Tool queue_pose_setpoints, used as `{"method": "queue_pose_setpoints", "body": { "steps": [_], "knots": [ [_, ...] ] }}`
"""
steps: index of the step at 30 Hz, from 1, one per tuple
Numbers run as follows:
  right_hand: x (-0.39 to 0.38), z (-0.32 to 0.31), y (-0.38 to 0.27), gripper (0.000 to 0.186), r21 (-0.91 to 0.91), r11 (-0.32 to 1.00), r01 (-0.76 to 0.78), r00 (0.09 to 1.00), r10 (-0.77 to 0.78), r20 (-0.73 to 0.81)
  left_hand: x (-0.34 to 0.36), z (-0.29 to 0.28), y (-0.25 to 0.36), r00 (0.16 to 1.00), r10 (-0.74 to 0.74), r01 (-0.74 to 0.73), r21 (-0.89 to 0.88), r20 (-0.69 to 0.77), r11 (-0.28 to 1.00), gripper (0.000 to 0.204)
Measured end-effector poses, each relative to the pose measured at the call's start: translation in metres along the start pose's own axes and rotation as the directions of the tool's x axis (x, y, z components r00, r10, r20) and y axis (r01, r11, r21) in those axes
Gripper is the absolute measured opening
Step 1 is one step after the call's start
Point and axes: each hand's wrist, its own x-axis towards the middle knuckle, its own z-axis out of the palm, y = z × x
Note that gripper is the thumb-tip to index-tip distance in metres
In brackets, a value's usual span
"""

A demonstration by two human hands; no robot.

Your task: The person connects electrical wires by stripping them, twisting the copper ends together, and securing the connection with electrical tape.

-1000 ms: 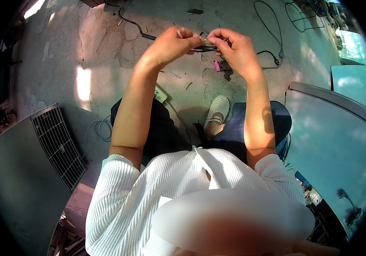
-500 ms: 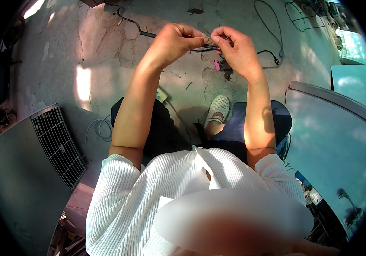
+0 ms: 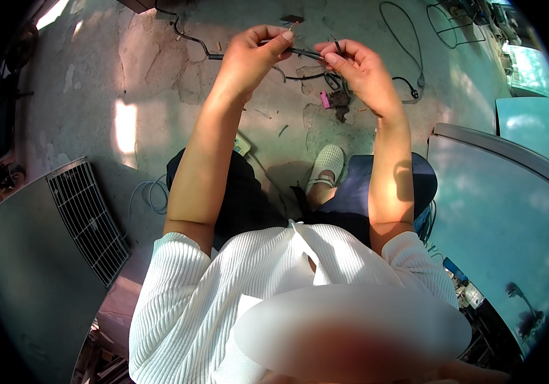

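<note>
My left hand [image 3: 249, 57] is closed, pinching a black electrical cable [image 3: 305, 53] between thumb and fingers. A thin bare wire end [image 3: 293, 26] sticks up above its thumb tip. The cable spans the small gap to my right hand [image 3: 365, 72], whose thumb and index finger are closed on it. A short dark wire end [image 3: 336, 45] rises by the right fingers. Below the hands, more black cable [image 3: 306, 77] crosses the concrete floor, near a small pink piece [image 3: 325, 99] and a dark clump [image 3: 339, 105].
A grey cord [image 3: 422, 57] with a black plug [image 3: 414, 93] lies at the far right. A grey panel with a wire grille [image 3: 88, 217] stands left, a large pale-blue panel [image 3: 485, 211] right. A thin looped cable [image 3: 153, 195] lies beside my left leg.
My hands, close together before, have moved apart: the left up and leftward, the right slightly rightward. The cable between them and the bare wire end at the left thumb now show plainly.
</note>
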Motion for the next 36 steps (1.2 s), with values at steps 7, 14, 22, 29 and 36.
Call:
{"method": "queue_pose_setpoints", "body": {
  "steps": [7,14,22,29,36],
  "knots": [
    [0.006,0.001,0.008,0.03,0.078,0.997,-0.015,1.0,0.017,-0.025,0.0,-0.004,0.006,0.996,-0.049,0.033,-0.208,-0.073,0.978,0.023],
    [0.006,0.004,0.008,0.031,0.063,0.996,0.067,0.987,-0.057,-0.149,0.0,-0.001,0.0,0.996,0.083,-0.081,-0.105,0.013,0.991,0.024],
    [0.006,0.01,0.005,0.016,-0.127,0.983,0.131,0.958,-0.159,-0.237,-0.003,0.006,0.002,0.982,0.187,-0.188,0.198,0.026,0.962,0.026],
    [0.005,0.011,0.004,0.014,-0.237,0.961,0.144,0.953,-0.199,-0.227,-0.007,0.005,0.005,0.977,0.188,-0.208,0.286,0.097,0.935,0.029],
    [0.005,0.013,0.004,0.014,-0.222,0.966,0.136,0.962,-0.183,-0.204,-0.009,0.009,0.006,0.977,0.198,-0.212,0.322,0.076,0.923,0.029]
  ]
}}
